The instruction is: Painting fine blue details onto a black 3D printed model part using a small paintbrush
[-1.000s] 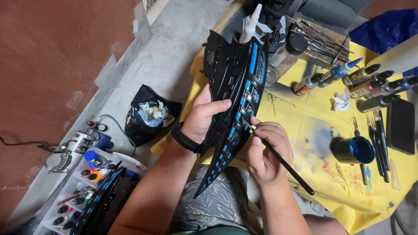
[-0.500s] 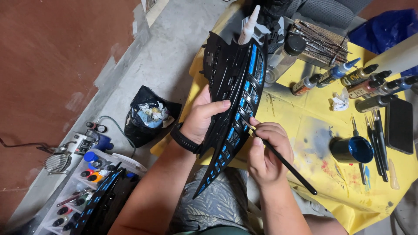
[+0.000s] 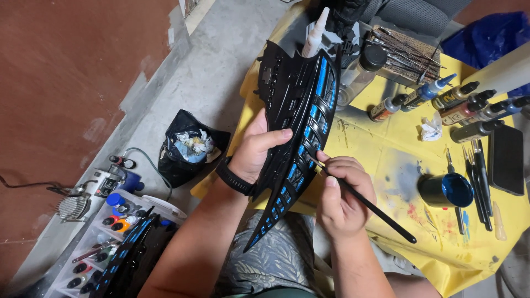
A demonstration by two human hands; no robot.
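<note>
Here a thin black paintbrush is pinched in the curled fingers of the right hand, its tip laid against a blue slot of the long black model hull, which lies just to the left of that hand. The hull is clamped from the other side by the left hand, thumb across its face; its long axis is run from the lap up and away toward the table, and the brush is set across it. Farther right, on the yellow cover, a dark cup of blue paint is stood. To the left, crumpled paper is held in a black bag, and small paint bottles are kept in a clear tray.
</note>
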